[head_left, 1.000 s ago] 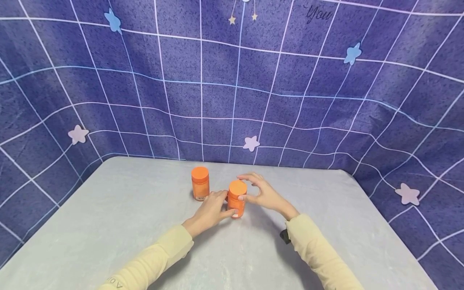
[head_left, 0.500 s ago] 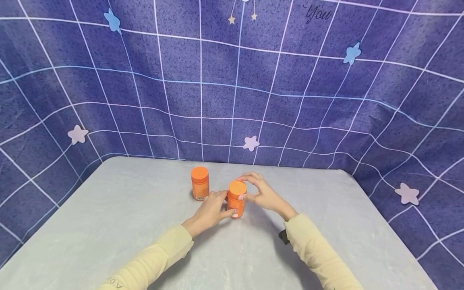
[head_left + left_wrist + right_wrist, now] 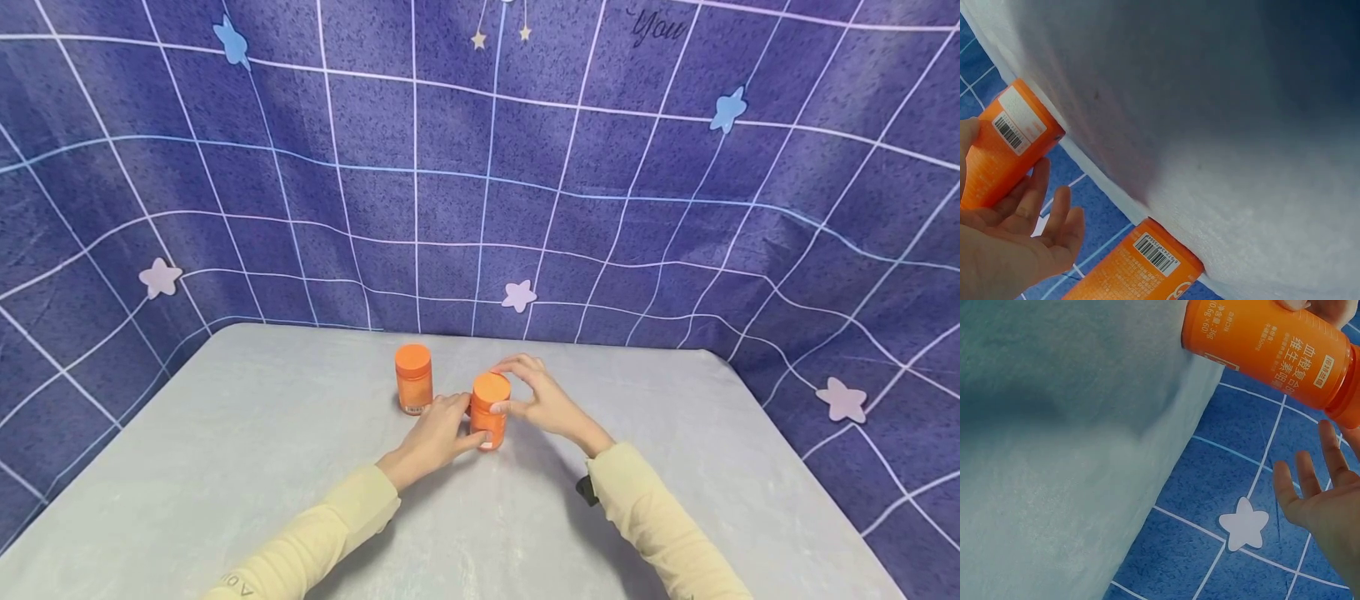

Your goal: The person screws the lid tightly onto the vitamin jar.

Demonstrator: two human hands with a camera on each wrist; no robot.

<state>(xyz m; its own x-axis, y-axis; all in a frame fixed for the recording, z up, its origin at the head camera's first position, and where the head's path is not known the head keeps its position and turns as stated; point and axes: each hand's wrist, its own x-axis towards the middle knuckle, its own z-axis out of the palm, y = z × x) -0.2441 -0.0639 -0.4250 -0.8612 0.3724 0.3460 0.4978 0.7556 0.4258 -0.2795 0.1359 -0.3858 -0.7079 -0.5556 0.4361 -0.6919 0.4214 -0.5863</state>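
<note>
Two orange supplement bottles with orange screw caps stand upright on the table. My left hand (image 3: 432, 437) grips the body of the nearer bottle (image 3: 489, 422), thumb on the front and fingers behind. At its top, my right hand (image 3: 546, 406) holds the cap (image 3: 491, 388) between thumb and fingers; the cap sits on the bottle. In the left wrist view a white barcode label (image 3: 1016, 128) shows low on this bottle. The right wrist view shows its printed side (image 3: 1266, 350), with the other right fingers spread. The second bottle (image 3: 415, 387) stands behind and left, apart from the hands.
A pale grey cloth covers the table (image 3: 225, 467). Behind it hangs a dark blue curtain (image 3: 450, 208) with white grid lines and star shapes. A small black object (image 3: 587, 490) shows beside the right cuff.
My right thumb and wrist have shifted very slightly left at the cap. The left hand and both bottles stay in place.
</note>
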